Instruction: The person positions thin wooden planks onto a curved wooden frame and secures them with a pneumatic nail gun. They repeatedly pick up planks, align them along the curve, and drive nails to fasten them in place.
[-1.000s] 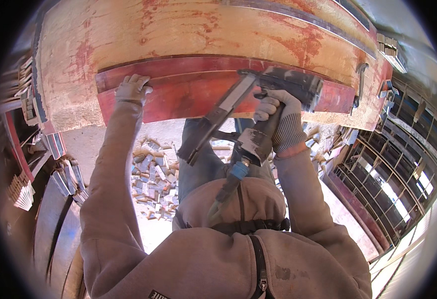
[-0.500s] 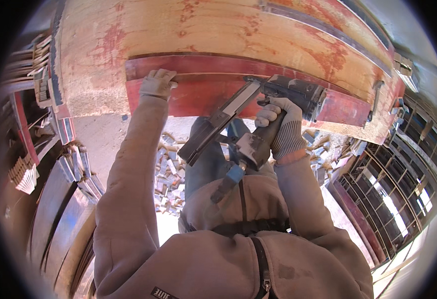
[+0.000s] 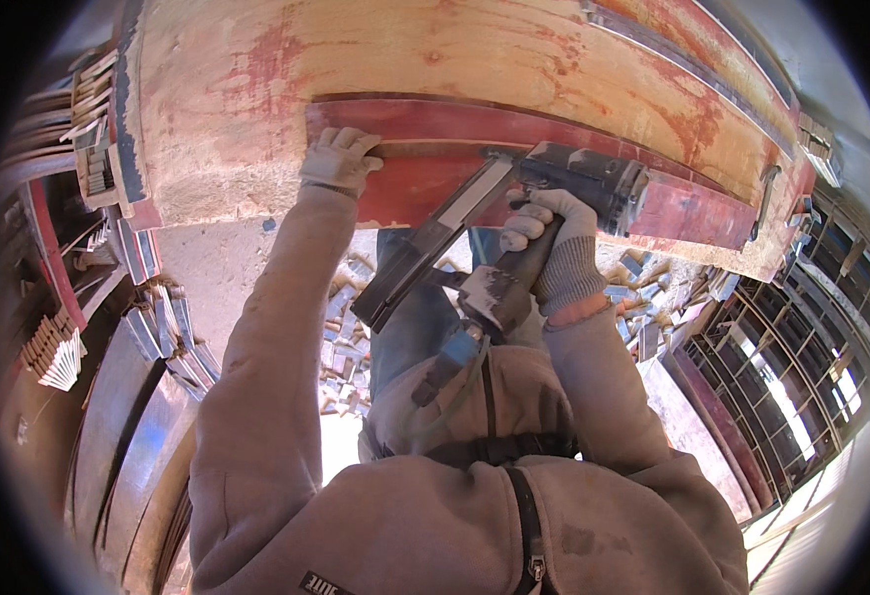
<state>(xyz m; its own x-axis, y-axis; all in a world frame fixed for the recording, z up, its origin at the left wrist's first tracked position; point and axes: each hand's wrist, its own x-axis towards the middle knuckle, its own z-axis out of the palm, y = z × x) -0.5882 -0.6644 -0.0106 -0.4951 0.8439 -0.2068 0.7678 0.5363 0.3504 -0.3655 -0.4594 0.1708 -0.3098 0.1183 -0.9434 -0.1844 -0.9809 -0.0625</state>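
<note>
My gloved left hand is closed over the left part of a long red board, its thumb and fingers bearing on the wood. A second red strip lies along the near side of that board. My gloved right hand is wrapped round the grip of a black nail gun. The gun's nose points at the boards, to the right of my left hand, and its long magazine slants down to the left. Whether the nose touches the wood I cannot tell. A blue hose fitting hangs from the grip.
Under the boards is a worn wooden worktop with red stains. A dark metal tool lies at its right edge. Wood offcuts litter the floor. Curved panels lean at left; a metal rack stands at right.
My view has shifted, so the worktop and boards sit farther right. Relative to the boards, the nail gun has moved left, and my left hand slightly left. Both grasps stay the same.
</note>
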